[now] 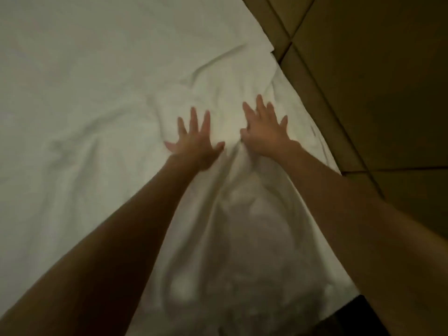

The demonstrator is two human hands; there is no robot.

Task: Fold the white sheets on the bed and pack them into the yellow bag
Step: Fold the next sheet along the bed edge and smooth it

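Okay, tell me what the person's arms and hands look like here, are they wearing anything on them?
Both arms are bare along the whole stretch in view, with no sleeves showing. The left hand and the right hand have no gloves. No rings, watch or bracelets can be made out, though the picture is dim and soft, so small items could be missed.

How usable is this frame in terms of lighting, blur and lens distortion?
Head view: dim, greenish light, no glare; soft overall, the left hand and right hand slightly smeared on the white sheet; forearms loom large from wide-angle stretch; the padded wall sinks into shadow; no yellow bag in frame.
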